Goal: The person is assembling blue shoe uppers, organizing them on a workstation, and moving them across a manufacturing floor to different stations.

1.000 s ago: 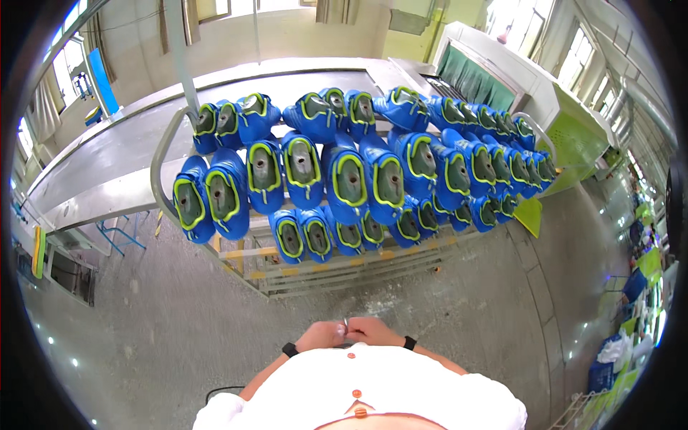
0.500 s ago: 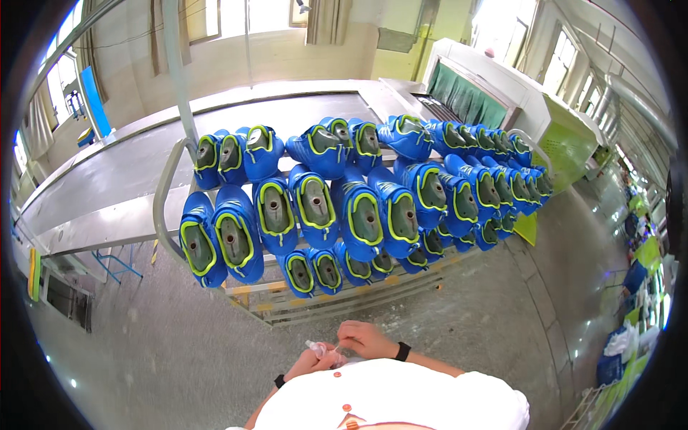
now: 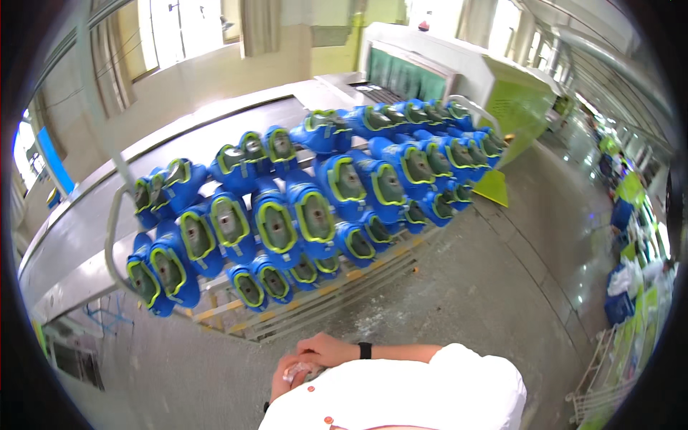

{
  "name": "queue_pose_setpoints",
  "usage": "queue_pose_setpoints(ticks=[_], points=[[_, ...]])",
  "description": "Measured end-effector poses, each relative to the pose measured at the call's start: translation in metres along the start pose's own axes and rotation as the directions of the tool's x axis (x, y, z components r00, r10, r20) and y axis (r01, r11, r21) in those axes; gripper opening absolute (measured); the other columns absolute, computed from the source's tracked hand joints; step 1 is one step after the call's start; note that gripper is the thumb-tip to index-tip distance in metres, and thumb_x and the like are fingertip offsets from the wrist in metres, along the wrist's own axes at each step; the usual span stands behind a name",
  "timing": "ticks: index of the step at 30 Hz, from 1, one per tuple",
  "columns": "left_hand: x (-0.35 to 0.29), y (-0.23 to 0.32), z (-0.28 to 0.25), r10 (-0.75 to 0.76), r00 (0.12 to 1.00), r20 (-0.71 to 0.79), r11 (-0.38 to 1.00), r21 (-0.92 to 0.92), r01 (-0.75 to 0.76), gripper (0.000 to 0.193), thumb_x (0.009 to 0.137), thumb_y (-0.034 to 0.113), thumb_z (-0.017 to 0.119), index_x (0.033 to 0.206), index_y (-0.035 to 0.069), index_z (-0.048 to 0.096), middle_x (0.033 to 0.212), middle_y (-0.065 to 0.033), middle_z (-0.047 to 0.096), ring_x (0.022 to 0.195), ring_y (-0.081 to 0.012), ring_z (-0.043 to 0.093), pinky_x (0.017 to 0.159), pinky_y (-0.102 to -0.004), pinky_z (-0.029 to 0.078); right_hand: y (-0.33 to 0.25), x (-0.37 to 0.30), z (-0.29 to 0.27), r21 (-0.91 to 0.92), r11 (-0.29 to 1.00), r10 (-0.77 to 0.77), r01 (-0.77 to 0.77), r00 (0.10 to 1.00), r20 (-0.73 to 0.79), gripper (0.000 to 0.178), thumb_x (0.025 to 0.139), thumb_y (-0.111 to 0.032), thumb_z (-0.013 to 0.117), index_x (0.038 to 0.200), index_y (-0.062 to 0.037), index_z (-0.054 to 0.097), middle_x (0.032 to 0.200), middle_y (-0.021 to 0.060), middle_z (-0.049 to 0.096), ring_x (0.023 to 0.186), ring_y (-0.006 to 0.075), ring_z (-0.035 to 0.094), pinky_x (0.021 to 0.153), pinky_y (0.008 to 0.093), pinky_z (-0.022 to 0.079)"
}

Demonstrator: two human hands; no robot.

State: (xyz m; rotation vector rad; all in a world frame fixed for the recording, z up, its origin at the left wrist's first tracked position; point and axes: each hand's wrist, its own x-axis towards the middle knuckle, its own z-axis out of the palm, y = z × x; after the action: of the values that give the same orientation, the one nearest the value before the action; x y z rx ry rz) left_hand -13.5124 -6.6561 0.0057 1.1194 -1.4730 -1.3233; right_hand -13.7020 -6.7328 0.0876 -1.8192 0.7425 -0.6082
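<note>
In front of my white shirt, my left hand (image 3: 282, 374) is closed around a small crumpled whitish wad (image 3: 295, 372), perhaps thin plastic or tissue. My right hand (image 3: 324, 350), with a black band at the wrist, reaches across to it. Its fingers are curled and touch or overlap the left hand; whatever they pinch is hidden. Beyond both hands stands a tiered rack (image 3: 287, 322) full of blue shoes (image 3: 315, 213) with lime-green collars. Grey lasts with a hole in the top fill the shoes. Neither hand touches the rack.
Behind the rack runs a long conveyor table (image 3: 79, 233), leading to a white machine with a green curtain (image 3: 405, 75). A lime-green panel (image 3: 492, 188) juts out at the rack's right end. Along the right side stand pale racks (image 3: 616, 380) and blue bins (image 3: 618, 307).
My view has turned right, so the rack sits further left and tilted. My right hand has come closer to the left; the thin strand between them no longer shows.
</note>
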Motion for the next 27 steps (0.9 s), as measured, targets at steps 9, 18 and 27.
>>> queue_pose_setpoints(ticks=[9, 18, 27], points=[[-0.009, 0.097, 0.058, 0.031, 0.982, 0.186, 0.749, 0.646, -0.146, 0.026, 0.076, 0.015, 0.061, 0.098, 0.003, 0.052, 0.086, -0.0164, 0.058, 0.074, -0.0272, 0.06, 0.062, -0.0329, 0.047, 0.031, -0.058, -0.015, 0.235, 0.972, -0.022, -0.017, 0.986, 0.164, 0.015, 0.079, -0.015, 0.056, 0.076, 0.0, 0.055, 0.061, 0.0059, 0.055, 0.055, 0.0111, 0.048, 0.05, 0.0273, 0.038], [-0.057, 0.121, 0.092, 0.011, 0.998, -0.059, 0.76, 0.649, 0.03, 0.029, 0.075, 0.024, 0.061, 0.097, 0.005, 0.059, 0.104, -0.0156, 0.055, 0.077, -0.0321, 0.057, 0.061, -0.0369, 0.047, 0.026, -0.068, 0.02, 0.374, 0.902, 0.065, -0.214, 0.925, 0.374, 0.019, 0.081, -0.016, 0.055, 0.071, -0.0003, 0.051, 0.059, 0.0039, 0.054, 0.049, 0.009, 0.049, 0.044, 0.0249, 0.037], [-0.129, 0.108, 0.064, 0.074, 0.953, -0.295, 0.674, 0.719, 0.17, 0.026, 0.077, 0.022, 0.062, 0.096, 0.006, 0.053, 0.084, -0.0155, 0.058, 0.071, -0.0316, 0.059, 0.058, -0.0367, 0.047, -0.023, -0.048, 0.104, 0.31, 0.933, -0.055, -0.183, 0.779, 0.624, 0.021, 0.083, -0.019, 0.054, 0.072, -0.0016, 0.052, 0.059, 0.0013, 0.052, 0.048, 0.0076, 0.047, 0.041, 0.0221, 0.036]])
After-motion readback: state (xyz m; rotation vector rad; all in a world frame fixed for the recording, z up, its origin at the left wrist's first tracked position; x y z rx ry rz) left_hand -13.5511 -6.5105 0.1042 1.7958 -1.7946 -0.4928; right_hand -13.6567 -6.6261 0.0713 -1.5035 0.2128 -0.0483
